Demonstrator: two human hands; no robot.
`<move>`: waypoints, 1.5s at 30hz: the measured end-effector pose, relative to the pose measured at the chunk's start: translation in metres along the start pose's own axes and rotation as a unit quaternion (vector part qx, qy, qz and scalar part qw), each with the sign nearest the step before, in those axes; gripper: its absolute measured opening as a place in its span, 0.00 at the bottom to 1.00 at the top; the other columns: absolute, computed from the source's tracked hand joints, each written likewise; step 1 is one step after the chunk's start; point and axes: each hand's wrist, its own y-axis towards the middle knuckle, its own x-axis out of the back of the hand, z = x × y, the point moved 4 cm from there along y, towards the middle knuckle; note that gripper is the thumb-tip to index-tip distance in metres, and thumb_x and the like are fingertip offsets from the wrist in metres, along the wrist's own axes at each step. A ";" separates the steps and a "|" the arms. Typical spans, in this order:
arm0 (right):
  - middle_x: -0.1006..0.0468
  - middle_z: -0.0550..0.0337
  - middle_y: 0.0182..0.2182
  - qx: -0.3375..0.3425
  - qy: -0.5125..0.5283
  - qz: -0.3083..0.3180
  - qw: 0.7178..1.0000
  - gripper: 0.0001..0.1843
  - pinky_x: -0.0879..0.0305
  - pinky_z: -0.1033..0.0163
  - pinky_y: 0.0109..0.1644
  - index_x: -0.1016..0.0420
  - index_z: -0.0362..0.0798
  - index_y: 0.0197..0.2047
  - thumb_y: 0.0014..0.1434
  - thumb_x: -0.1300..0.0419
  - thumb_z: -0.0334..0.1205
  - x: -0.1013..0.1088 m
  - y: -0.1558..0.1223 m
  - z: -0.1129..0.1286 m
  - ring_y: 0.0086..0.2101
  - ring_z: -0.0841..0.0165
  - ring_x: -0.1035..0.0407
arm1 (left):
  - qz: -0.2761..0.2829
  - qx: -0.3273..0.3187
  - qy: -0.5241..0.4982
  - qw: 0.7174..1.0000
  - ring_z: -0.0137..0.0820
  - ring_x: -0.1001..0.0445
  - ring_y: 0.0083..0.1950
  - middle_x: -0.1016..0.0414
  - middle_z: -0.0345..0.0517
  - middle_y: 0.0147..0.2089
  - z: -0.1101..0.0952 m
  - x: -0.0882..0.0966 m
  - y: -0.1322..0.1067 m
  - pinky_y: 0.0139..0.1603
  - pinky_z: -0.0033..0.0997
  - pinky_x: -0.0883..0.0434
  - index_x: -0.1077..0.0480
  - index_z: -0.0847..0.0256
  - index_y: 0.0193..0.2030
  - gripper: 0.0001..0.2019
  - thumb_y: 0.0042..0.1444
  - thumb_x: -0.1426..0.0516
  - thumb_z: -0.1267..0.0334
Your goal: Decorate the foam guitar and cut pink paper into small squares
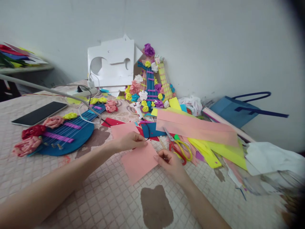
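A roughly square piece of pink paper (138, 167) is between my hands, low over the table. My left hand (131, 141) pinches its upper edge between thumb and fingers. At the right corner, my right hand (171, 163) grips the same piece with thumb and bent fingers. Just behind my left hand lies another pink paper piece (122, 129). Scissors (175, 146) with red and yellow handles rest to the right of my right hand, among paper scraps. Behind them is a long pink paper strip (195, 125) lying over yellow strips (207, 152).
On the left lie a blue paper guitar (78, 136) with paper flowers and a dark-screened tablet (39, 113). A white glue gun (137, 108) stands before flower-covered guitars (150, 82). A white cable (78, 97) crosses the left side. A blue bag (234, 111) is at right.
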 end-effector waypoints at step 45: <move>0.31 0.64 0.27 -0.014 0.104 -0.105 0.989 0.17 0.37 0.65 0.27 0.34 0.52 0.38 0.49 0.37 0.51 0.066 0.000 -0.005 0.24 0.71 0.35 | 0.030 0.125 -0.117 0.985 0.28 0.29 0.31 0.25 0.42 0.29 0.005 0.013 -0.006 0.32 0.25 0.35 0.27 0.64 0.30 0.17 0.38 0.34 0.53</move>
